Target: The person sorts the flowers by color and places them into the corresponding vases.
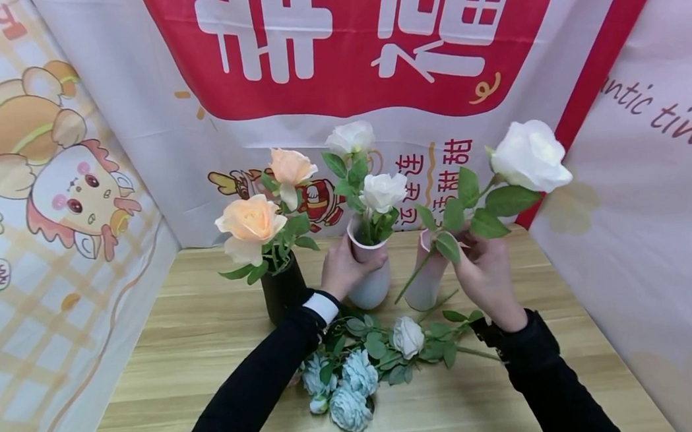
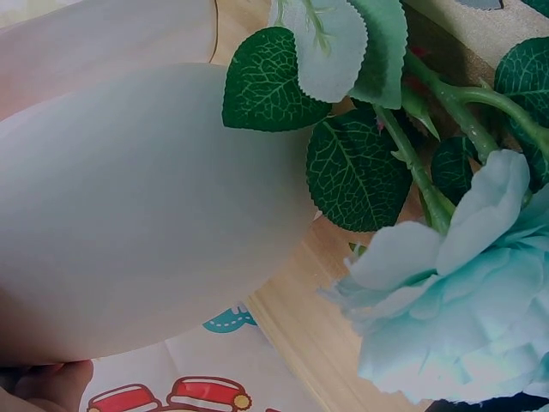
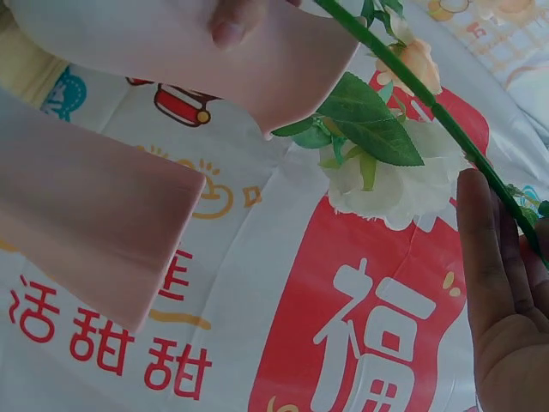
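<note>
While my left hand (image 1: pixel 349 266) grips the pale vase (image 1: pixel 370 291) mid-frame, my right hand (image 1: pixel 491 274) pinches a white rose (image 1: pixel 529 156), centre right. From here, black vase (image 1: pixel 280 289) (left of centre) looks sorted with peach roses (image 1: pixel 253 220), pale one's got two whites, pink vase (image 1: pixel 422 289) seems unfilled; loose blue flowers (image 1: pixel 351 391) left, lower centre. Readable: 福 on the banner (image 3: pixel 364 356), "antic time" far right.

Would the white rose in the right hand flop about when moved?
The white rose is probably fairly stiff, since its green stem looks straight. It may tip head-first if held loosely, as its bloom is large beside that thin stem.
</note>
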`<state>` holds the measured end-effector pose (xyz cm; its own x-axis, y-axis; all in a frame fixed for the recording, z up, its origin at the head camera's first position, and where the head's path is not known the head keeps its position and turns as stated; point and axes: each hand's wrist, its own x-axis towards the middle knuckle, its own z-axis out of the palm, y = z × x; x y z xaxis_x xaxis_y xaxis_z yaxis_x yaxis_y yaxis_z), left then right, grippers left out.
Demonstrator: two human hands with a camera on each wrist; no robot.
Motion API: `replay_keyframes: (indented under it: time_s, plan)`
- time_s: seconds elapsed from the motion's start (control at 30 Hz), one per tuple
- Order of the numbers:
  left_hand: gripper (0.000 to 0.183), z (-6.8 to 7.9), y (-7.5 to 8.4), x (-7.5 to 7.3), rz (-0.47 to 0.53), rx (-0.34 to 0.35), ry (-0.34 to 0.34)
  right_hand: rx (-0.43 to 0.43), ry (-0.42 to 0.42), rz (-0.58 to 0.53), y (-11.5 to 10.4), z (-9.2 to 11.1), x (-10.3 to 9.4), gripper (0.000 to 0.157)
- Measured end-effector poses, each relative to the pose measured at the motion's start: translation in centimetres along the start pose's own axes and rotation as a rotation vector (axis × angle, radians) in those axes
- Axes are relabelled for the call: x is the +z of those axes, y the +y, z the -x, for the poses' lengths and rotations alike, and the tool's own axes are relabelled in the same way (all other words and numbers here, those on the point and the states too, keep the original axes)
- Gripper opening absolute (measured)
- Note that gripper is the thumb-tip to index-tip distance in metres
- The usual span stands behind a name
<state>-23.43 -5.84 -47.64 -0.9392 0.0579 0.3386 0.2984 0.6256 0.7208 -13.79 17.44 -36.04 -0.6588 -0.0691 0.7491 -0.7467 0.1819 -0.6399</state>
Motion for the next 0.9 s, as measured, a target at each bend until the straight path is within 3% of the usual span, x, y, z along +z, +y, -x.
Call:
replay_keyframes:
  time_s: [0.23,0.27,0.43,0.5,0.77,0.9]
  plan:
    - [0.095,0.0,0.0,0.0,-0.004,-0.007,-0.008,0.037,0.105,0.000,0.7,0.2,-0.3,0.023]
    - [0.096,0.0,0.0,0.0,-0.005,-0.009,-0.008,0.042,0.127,-0.021,0.7,0.1,-0.3,0.022]
    - [0.098,-0.1,0.0,0.1,-0.015,-0.006,-0.005,0.042,0.203,-0.339,0.3,-0.6,-0.4,0.021]
    - [0.098,-0.1,0.0,0.1,-0.021,-0.001,-0.003,0.031,0.240,-0.407,0.2,-0.9,-0.5,0.021]
    - [0.101,-0.1,-0.1,0.1,-0.019,0.006,0.003,0.023,0.406,-0.456,0.5,-2.0,-0.5,0.023]
    - [0.099,-0.1,0.0,0.1,-0.006,0.002,0.002,0.059,0.466,-0.512,0.9,-2.1,-0.1,0.024]
